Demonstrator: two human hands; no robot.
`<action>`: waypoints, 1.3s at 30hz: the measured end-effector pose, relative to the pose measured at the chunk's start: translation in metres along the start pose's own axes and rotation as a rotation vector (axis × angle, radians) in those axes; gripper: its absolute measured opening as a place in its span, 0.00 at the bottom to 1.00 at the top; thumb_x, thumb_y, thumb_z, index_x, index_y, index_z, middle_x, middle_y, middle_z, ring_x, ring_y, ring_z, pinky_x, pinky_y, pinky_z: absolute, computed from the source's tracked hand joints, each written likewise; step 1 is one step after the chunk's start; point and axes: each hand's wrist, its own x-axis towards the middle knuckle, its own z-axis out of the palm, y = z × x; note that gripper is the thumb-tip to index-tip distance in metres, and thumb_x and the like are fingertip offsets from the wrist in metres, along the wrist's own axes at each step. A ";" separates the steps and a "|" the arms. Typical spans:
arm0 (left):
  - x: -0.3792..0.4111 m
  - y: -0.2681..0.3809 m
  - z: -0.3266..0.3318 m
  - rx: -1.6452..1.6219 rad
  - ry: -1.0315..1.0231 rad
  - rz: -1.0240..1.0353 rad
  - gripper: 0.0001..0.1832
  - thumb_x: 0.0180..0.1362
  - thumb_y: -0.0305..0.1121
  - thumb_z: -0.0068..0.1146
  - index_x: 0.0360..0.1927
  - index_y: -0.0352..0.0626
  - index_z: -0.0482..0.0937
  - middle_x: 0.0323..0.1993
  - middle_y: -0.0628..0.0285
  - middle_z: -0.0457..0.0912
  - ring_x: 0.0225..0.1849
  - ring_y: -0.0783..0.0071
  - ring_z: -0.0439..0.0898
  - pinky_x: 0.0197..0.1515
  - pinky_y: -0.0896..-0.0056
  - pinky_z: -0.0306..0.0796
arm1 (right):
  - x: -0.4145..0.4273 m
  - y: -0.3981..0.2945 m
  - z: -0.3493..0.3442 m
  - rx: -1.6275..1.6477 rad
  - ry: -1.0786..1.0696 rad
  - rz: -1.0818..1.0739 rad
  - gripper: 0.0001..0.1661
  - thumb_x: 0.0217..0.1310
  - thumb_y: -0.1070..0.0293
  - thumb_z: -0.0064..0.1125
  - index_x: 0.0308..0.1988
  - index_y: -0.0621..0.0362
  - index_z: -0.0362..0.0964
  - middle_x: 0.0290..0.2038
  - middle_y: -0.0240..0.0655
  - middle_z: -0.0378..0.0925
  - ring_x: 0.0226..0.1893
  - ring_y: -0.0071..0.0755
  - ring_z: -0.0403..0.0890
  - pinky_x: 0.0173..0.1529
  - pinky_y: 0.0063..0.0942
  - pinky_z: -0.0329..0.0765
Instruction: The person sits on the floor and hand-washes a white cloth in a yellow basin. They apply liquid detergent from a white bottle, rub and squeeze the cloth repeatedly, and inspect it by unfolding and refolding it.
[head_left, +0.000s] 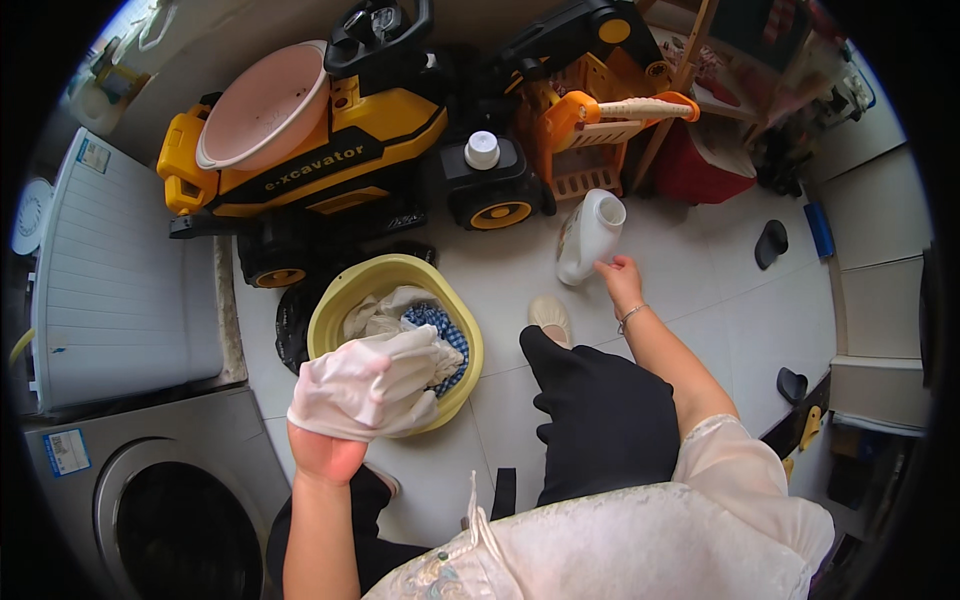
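A thin white cloth (367, 375) is draped over my raised left hand (326, 454), covering the fingers; they show as ridges and pink patches through the fabric. Behind it on the floor stands a yellow plastic basin (471, 337). Inside lie pale garments (375, 311) and a blue-and-white checked cloth (442, 330), partly hidden by my left hand. My right hand (624, 283) reaches forward, fingertips at the lower side of a white plastic bottle (592, 232). The bottle's mouth is uncapped; whether my fingers grip it is unclear.
A yellow-and-black toy excavator (322, 165) bears a pink basin (262, 105) and a white cap (482, 150). An orange toy cart (589, 142) stands beyond the bottle. A front-loading washing machine (82, 480) is at lower left. Dark slippers (771, 244) lie at right.
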 end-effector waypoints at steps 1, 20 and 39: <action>0.000 0.000 0.002 -0.022 0.048 0.012 0.26 0.68 0.49 0.41 0.58 0.37 0.68 0.54 0.52 0.75 0.47 0.60 0.75 0.51 0.57 0.72 | 0.006 0.004 0.003 0.132 -0.167 0.062 0.26 0.53 0.61 0.67 0.49 0.60 0.71 0.46 0.38 0.78 0.47 0.38 0.77 0.53 0.30 0.70; -0.031 0.006 0.000 0.006 -0.153 0.083 0.30 0.69 0.48 0.36 0.64 0.35 0.62 0.60 0.49 0.70 0.62 0.54 0.69 0.66 0.53 0.61 | -0.079 -0.157 -0.041 0.186 -0.826 -0.125 0.22 0.60 0.50 0.59 0.41 0.58 0.71 0.31 0.30 0.76 0.29 0.21 0.76 0.38 0.22 0.75; -0.051 0.005 -0.021 -0.309 -0.193 0.049 0.30 0.71 0.47 0.32 0.65 0.32 0.61 0.63 0.52 0.68 0.63 0.59 0.68 0.67 0.57 0.60 | -0.320 -0.337 -0.042 -1.019 -0.646 -1.411 0.34 0.53 0.39 0.61 0.35 0.64 0.74 0.29 0.45 0.80 0.32 0.49 0.82 0.36 0.39 0.79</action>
